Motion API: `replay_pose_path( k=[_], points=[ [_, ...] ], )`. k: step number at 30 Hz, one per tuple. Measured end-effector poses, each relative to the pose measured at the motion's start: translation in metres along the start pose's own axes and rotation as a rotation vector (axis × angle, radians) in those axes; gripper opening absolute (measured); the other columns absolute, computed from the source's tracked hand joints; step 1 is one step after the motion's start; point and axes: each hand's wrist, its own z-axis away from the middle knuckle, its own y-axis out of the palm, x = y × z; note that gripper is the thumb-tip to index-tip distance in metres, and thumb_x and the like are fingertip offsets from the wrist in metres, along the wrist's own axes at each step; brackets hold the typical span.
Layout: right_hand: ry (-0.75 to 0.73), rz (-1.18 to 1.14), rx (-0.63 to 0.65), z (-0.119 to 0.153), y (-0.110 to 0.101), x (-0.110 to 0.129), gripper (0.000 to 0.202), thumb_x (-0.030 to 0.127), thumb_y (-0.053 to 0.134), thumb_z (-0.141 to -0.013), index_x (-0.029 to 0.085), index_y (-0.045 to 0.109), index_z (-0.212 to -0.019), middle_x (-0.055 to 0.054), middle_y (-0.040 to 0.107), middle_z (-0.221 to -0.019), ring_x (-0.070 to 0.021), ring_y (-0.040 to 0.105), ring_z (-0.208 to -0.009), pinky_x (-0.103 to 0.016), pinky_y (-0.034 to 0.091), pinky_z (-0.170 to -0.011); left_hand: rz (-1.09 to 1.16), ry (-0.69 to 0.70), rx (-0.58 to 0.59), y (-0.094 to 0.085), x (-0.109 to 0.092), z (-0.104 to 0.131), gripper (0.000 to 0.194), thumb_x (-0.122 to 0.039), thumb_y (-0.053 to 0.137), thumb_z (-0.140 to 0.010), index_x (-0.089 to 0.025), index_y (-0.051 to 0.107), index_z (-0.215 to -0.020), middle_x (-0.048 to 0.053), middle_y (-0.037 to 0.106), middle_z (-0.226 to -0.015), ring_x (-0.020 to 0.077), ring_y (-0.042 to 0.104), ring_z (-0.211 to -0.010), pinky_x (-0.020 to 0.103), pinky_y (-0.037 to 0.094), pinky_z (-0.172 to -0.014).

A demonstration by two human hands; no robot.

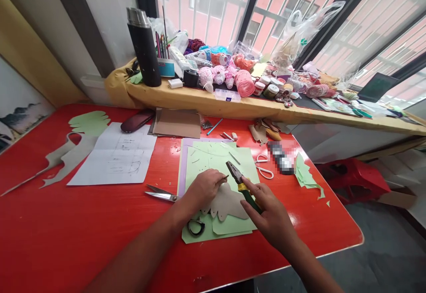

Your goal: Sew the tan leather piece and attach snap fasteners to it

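Where my left hand [204, 188] works, head view: fingertips pinched on a small dark rod [227, 176], over the grey cutout [231, 202].
Pliers [237, 175]: handles gripped in my right hand [269, 209].
Scissors [163, 195]: beneath my left forearm.
Red table [83, 231]: extends left; near edge under my right forearm.

Left hand [207, 187], small dark piece [226, 177] pinched in fingertips; right hand [271, 211], holding pliers [240, 181]; one grey cutout [229, 204], scalloped, on green sheets [199, 160]; scissors [164, 195], metal-bladed, at left; red table [109, 231].
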Motion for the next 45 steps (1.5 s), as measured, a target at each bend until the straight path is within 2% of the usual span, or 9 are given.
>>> replay_pose_path(
  k=[18, 22, 25, 28, 30, 34, 36, 41, 45],
  points=[
    [-0.123, 0.233, 0.064, -0.012, 0.002, 0.007, 0.054, 0.038, 0.055, -0.104, 0.031, 0.051, -0.158, -0.008, 0.065, -0.109, -0.0186, 0.067, -0.068, -0.030, 0.054, -0.059, 0.079, -0.023, 0.030, -0.005, -0.004, -0.002, 0.027, -0.018, 0.048, -0.103, -0.021, 0.075, -0.104, 0.007, 0.077, -0.102, 0.0227, 0.069, -0.095, 0.033, 0.052, -0.085],
    [-0.181, 0.270, 0.072, -0.020, -0.015, 0.011, 0.054, 0.037, 0.057, -0.103, 0.031, 0.053, -0.156, -0.008, 0.066, -0.108, -0.0195, 0.068, -0.072, -0.030, 0.055, -0.061, 0.043, -0.020, 0.026, -0.005, -0.004, -0.002, 0.025, -0.017, 0.050, -0.102, -0.020, 0.075, -0.103, 0.006, 0.076, -0.099, 0.0229, 0.068, -0.092, 0.033, 0.051, -0.082],
    [-0.244, 0.246, -0.040, -0.028, -0.043, 0.023, 0.054, 0.037, 0.059, -0.102, 0.033, 0.053, -0.156, -0.010, 0.066, -0.113, -0.0218, 0.070, -0.084, -0.031, 0.057, -0.067, 0.008, -0.027, 0.020, -0.002, -0.002, -0.003, 0.024, -0.016, 0.052, -0.101, -0.019, 0.075, -0.094, 0.006, 0.074, -0.090, 0.0232, 0.066, -0.088, 0.032, 0.050, -0.079],
    [-0.243, 0.103, -0.263, -0.032, -0.056, 0.032, 0.058, 0.035, 0.061, -0.102, 0.035, 0.050, -0.158, -0.010, 0.066, -0.120, -0.0235, 0.069, -0.095, -0.034, 0.058, -0.077, 0.006, -0.013, 0.024, 0.000, 0.001, -0.002, 0.024, -0.017, 0.052, -0.102, -0.019, 0.074, -0.093, 0.007, 0.074, -0.089, 0.0226, 0.066, -0.088, 0.032, 0.049, -0.078],
    [-0.204, 0.052, -0.374, -0.030, -0.044, 0.027, 0.061, 0.032, 0.062, -0.101, 0.033, 0.048, -0.160, -0.010, 0.066, -0.116, -0.0233, 0.068, -0.092, -0.034, 0.058, -0.077, 0.003, 0.000, 0.025, 0.001, 0.002, -0.001, 0.025, -0.017, 0.051, -0.103, -0.019, 0.074, -0.093, 0.007, 0.074, -0.090, 0.0223, 0.066, -0.087, 0.032, 0.049, -0.078],
    [-0.097, 0.059, -0.050, -0.013, 0.003, -0.006, 0.049, 0.037, 0.057, -0.101, 0.033, 0.060, -0.150, -0.007, 0.069, -0.102, -0.0195, 0.069, -0.074, -0.028, 0.056, -0.061, 0.003, 0.000, 0.007, 0.000, 0.002, -0.001, 0.024, -0.016, 0.051, -0.102, -0.018, 0.074, -0.095, 0.007, 0.074, -0.090, 0.0221, 0.067, -0.088, 0.032, 0.050, -0.080],
    [0.005, 0.041, -0.041, -0.005, 0.014, -0.024, 0.051, 0.040, 0.056, -0.102, 0.031, 0.058, -0.153, -0.009, 0.070, -0.111, -0.0211, 0.072, -0.081, -0.030, 0.059, -0.068, -0.009, 0.007, 0.025, -0.001, 0.002, -0.001, 0.024, -0.017, 0.052, -0.102, -0.018, 0.074, -0.092, 0.007, 0.074, -0.088, 0.0223, 0.067, -0.086, 0.031, 0.049, -0.079],
    [0.098, -0.087, -0.115, 0.002, -0.001, -0.035, 0.056, 0.046, 0.059, -0.102, 0.033, 0.053, -0.156, -0.008, 0.072, -0.124, -0.0264, 0.071, -0.111, -0.036, 0.060, -0.089, -0.013, 0.002, 0.021, -0.002, 0.001, -0.001, 0.023, -0.015, 0.053, -0.102, -0.019, 0.075, -0.097, 0.006, 0.075, -0.091, 0.0217, 0.067, -0.087, 0.031, 0.049, -0.078],
    [0.059, -0.106, -0.091, 0.004, -0.002, -0.022, 0.056, 0.044, 0.059, -0.103, 0.033, 0.051, -0.157, -0.008, 0.072, -0.122, -0.0244, 0.072, -0.103, -0.033, 0.060, -0.085, -0.006, -0.006, 0.026, -0.002, -0.001, 0.000, 0.022, -0.016, 0.054, -0.101, -0.019, 0.075, -0.097, 0.006, 0.075, -0.093, 0.0224, 0.067, -0.089, 0.032, 0.050, -0.079]
  ],
)
